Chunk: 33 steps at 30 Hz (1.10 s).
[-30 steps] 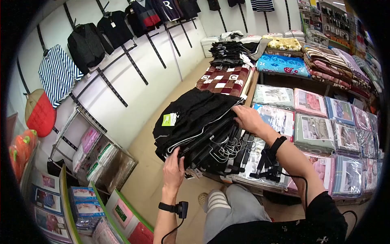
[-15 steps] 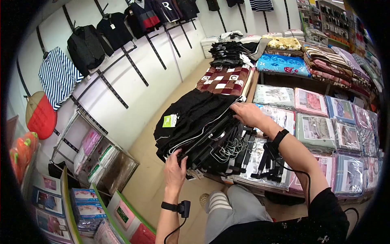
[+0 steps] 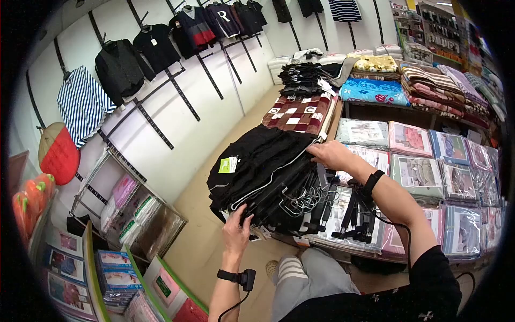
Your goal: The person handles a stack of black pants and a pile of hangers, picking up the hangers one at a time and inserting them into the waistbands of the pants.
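Observation:
A black garment (image 3: 249, 155) with white piping and a green-and-white tag (image 3: 227, 165) lies on top of a pile of dark clothes. My left hand (image 3: 236, 229) pinches its near left corner between thumb and fingers. At the far right end of the same edge, my right hand (image 3: 333, 155) grips the cloth with bent fingers. Between the hands, just below the edge, lie several metal hanger hooks (image 3: 303, 201). Black clip hangers (image 3: 354, 214) are heaped to the right, over packaged goods. Both wrists wear black straps, each with a cable.
Behind the pile are a brown checked blanket (image 3: 295, 112) and stacked black clothes (image 3: 303, 78). Packaged bedding (image 3: 416, 174) covers the display on the right. Clothes, including a striped shirt (image 3: 83, 104), hang along the wall. A metal-framed rack (image 3: 139, 214) stands at the left.
The view has shifted slightly. The garment's near edge has come a little toward me, over the hanger parts beneath, with both hands still on it.

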### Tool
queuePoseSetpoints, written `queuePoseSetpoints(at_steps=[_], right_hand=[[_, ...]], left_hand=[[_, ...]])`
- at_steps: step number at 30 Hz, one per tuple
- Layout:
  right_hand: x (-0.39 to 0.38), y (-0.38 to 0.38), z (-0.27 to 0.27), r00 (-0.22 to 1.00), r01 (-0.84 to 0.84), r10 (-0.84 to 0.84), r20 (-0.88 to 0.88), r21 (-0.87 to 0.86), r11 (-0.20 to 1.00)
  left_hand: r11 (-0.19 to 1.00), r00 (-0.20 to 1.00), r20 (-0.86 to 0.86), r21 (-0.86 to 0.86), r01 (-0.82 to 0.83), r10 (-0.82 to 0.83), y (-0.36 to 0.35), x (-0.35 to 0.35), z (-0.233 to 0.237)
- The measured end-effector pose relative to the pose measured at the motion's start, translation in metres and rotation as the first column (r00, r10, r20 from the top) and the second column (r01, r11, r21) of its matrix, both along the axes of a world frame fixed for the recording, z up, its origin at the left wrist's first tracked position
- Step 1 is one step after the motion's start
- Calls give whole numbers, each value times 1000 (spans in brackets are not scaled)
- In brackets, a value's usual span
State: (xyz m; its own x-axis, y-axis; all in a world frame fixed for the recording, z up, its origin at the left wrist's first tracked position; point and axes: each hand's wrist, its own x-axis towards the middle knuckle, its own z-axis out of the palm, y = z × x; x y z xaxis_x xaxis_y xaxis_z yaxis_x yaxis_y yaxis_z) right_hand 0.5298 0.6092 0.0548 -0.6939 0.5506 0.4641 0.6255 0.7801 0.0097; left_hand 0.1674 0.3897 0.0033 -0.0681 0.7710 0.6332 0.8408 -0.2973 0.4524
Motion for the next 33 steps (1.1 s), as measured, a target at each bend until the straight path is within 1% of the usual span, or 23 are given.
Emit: queuePoseSetpoints(at_steps=[1,3,4,5,7,9,10,11,12,13,15,17,19,21,22,25,26,27,29,30,31,32,33], right_hand=[[5,-5,3,1000,0,0,-1,5,1000],[19,-12,1,996,5,-2,-89,30,1000],[26,-17,-1,992,5,0,-130,37,999],[34,-32,6,992,60,-61,-112,-15,998],[53,-45,-1,989,76,-81,-122,-47,996],[74,-72,-22,941,140,-140,-308,-21,990],[81,-87,-35,903,175,-165,-397,-10,984],[85,-105,-52,767,188,-288,-573,-227,955],[88,-120,-77,540,79,-408,-736,-438,896],[89,-135,-106,270,-88,-549,-791,-588,804],[97,-172,-166,89,-367,-780,-620,-748,553],[78,-236,-152,219,-591,-853,-474,-760,271],[56,-274,-173,279,-760,-771,-573,-623,187],[31,-289,-162,292,-718,-747,-597,-653,241],[21,-287,-173,104,-758,-915,-389,-626,180],[10,-282,-192,133,-595,-878,-460,-745,300],[9,-275,-196,111,-573,-882,-457,-755,319],[14,-264,-189,166,-496,-868,-467,-801,336],[23,-236,-195,190,-418,-882,-432,-848,326],[27,-219,-207,149,-435,-890,-430,-837,332],[31,-201,-219,111,-455,-896,-429,-824,338],[35,-186,-224,114,-455,-910,-399,-835,309],[42,-164,-260,191,-400,-886,-422,-858,322]], left_hand=[[998,999,-16,50,32,-31,1,0,-3],[986,995,-42,140,95,-90,-5,12,1],[984,991,-75,131,118,-109,-12,20,3],[982,986,-111,123,140,-127,-21,32,13],[976,975,-147,114,186,-169,-31,47,17],[967,967,-139,110,231,-215,-42,60,8],[961,965,-88,106,257,-248,-47,71,1],[956,959,-74,86,281,-275,-51,81,-4],[950,951,-58,64,306,-302,-56,91,-9],[943,943,-40,39,332,-330,-61,99,-16],[920,920,2,5,391,-391,-58,108,-40],[894,896,12,-52,444,-444,-62,126,-58],[862,865,-29,-106,495,-501,-63,144,-75],[822,825,-72,-172,543,-560,-66,156,-89],[792,797,-71,-190,580,-600,-64,159,-100],[720,770,12,-347,602,-638,-64,167,-112],[680,732,-9,-378,628,-681,-61,166,-113],[707,763,-8,-382,595,-646,-63,165,-106],[760,823,-7,-389,521,-569,-69,157,-87],[781,848,-6,-392,485,-529,-70,147,-81],[822,867,-28,-337,459,-497,-67,135,-78],[859,888,-51,-283,426,-457,-66,120,-75],[894,909,-75,-227,386,-411,-65,105,-71]])
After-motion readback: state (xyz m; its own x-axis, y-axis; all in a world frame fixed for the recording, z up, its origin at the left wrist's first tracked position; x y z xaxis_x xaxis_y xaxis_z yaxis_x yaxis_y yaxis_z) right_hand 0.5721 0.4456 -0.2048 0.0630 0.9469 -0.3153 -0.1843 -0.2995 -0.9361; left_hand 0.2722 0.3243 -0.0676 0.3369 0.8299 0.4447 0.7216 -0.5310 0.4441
